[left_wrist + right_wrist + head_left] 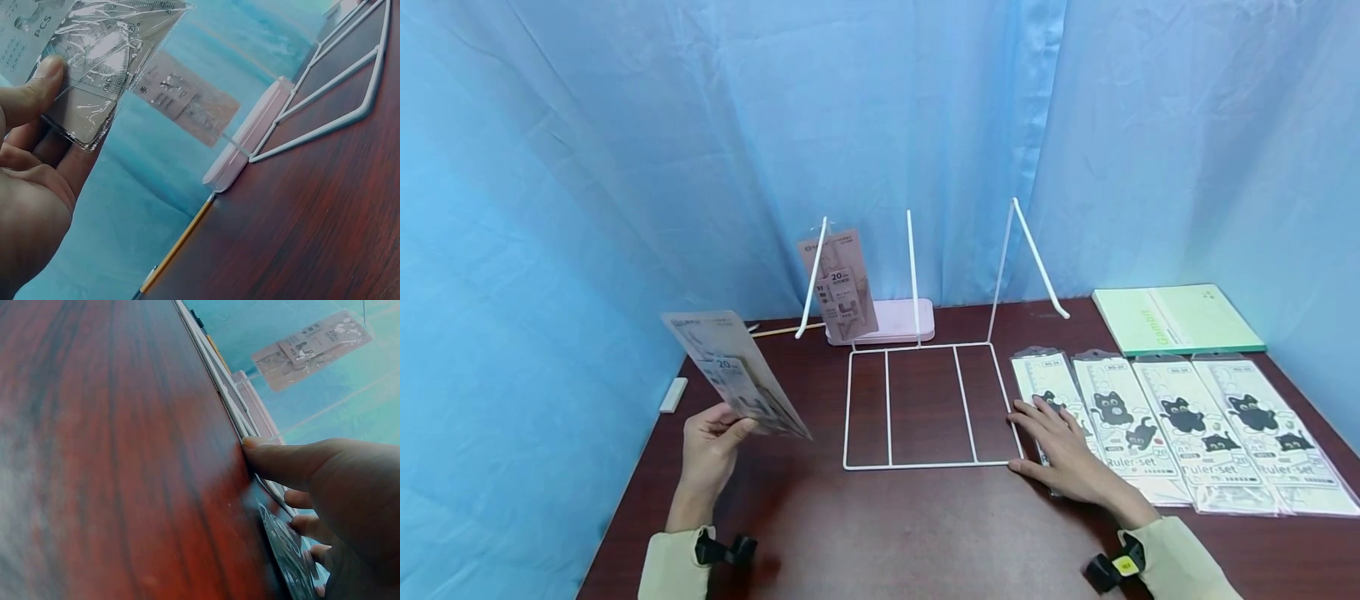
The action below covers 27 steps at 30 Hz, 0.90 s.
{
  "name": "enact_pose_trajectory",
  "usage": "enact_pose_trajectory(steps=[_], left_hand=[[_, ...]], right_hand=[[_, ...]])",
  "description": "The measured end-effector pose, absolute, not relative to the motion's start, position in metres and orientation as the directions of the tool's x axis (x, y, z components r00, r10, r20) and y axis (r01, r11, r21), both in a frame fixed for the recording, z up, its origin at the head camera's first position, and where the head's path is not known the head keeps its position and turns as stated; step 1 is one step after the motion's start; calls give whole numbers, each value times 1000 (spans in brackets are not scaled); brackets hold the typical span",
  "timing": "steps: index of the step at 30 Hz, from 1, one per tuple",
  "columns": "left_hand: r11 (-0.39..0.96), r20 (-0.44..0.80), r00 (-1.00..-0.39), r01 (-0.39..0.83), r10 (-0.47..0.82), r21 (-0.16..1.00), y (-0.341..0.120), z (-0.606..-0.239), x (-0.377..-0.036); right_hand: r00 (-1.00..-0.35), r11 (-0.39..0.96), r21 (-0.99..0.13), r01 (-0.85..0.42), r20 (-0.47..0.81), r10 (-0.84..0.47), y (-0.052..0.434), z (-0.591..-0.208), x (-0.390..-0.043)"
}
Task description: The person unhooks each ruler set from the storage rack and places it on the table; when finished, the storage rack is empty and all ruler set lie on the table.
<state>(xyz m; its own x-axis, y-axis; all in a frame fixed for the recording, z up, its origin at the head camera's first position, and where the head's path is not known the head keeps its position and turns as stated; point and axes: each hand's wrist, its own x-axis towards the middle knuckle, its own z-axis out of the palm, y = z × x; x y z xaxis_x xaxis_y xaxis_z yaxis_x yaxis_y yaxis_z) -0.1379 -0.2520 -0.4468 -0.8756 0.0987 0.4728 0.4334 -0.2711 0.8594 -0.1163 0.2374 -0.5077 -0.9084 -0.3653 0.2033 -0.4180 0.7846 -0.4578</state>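
Observation:
My left hand [711, 446] pinches a ruler set pack [730, 367] by its lower edge, thumb in front. In the left wrist view a protractor [103, 53] shows through its clear wrapper. A similar pinkish pack [842, 287] hangs on the left prong of a white wire display rack [925, 467]. My right hand [1060, 454] lies with fingers spread at the rack's right side. Its thumb touches the base's front right corner, and its other fingers rest over the nearest black-cat ruler set pack [1048, 375].
More black-cat ruler set packs [1183, 417] lie in a row at the right. Behind them sits a green book [1180, 321]. A pink case [902, 317] and a pencil [786, 330] lie behind the rack. A white eraser-like block [673, 395] is at the left edge.

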Motion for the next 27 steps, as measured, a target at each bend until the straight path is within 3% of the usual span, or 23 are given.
enact_pose_trajectory(steps=[6,13,20,27], left_hand=[[-313,414,-910,398,-17,862,-256,-451,-140],[-192,175,-977,197,-124,961,-263,-458,-144],[-62,-36,-991,-28,-130,998,-273,-473,-149],[56,-212,-974,-217,-84,974,-278,-481,-153]], right_hand=[[-909,786,-458,-415,196,-367,238,-508,-116],[-902,782,-450,-432,213,-375,238,-510,-118],[-910,783,-466,-413,185,-370,238,-512,-119],[-894,770,-454,-448,239,-379,240,-516,-120]])
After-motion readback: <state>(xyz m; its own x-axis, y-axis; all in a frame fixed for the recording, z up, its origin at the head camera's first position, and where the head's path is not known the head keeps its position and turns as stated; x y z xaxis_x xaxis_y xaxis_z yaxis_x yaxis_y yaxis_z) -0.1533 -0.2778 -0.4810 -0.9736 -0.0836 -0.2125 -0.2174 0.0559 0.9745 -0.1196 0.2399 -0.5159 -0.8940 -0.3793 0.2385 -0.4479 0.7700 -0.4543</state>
